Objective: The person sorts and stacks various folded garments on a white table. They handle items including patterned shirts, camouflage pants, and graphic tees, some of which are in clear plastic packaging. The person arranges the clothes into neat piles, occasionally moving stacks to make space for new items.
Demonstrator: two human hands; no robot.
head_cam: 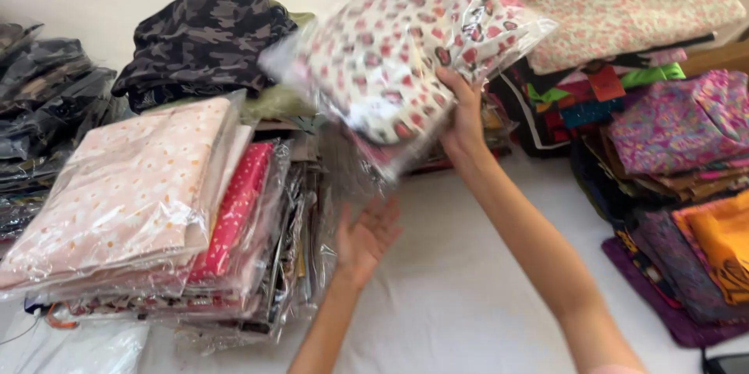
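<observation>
My right hand (462,118) holds up a clear plastic packet of white cloth with red and pink heart prints (406,42), raised above the white surface (468,288) at centre. My left hand (365,237) is lower, palm up with fingers spread, holding nothing, just right of a leaning stack of plastic-wrapped folded cloths (156,218). The topmost packet of that stack is pale pink with small flowers (129,187); a red dotted one (238,202) shows at its edge.
A camouflage-print cloth (203,38) lies on a pile behind the stack. Dark wrapped packets (39,101) sit at the far left. Piles of colourful folded fabrics (671,155) fill the right side, with a cream floral cloth (616,0) on top at the back.
</observation>
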